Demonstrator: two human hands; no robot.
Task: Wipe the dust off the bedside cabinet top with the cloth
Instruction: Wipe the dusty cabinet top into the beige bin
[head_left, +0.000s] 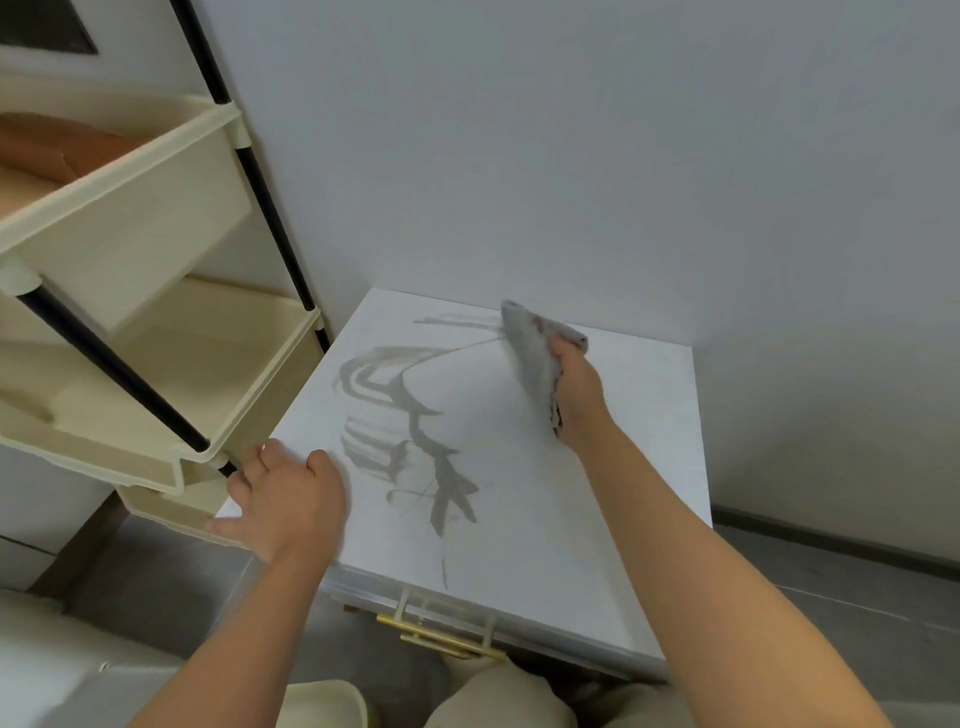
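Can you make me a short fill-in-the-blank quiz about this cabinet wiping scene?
1. The cloth is held in the ____ hand.
2. The left hand rests flat on the cabinet top's ____ edge.
3. The grey smears lie ____ the two hands.
4. The drawer handle below the top is ____ coloured.

Missing words: right; left; between; gold

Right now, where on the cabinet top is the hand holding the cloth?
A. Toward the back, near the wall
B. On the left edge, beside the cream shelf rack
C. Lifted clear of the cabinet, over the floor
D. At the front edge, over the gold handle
A: the right hand presses the cloth onto the cabinet top toward its back, near the wall, while the left hand rests on the front-left corner.
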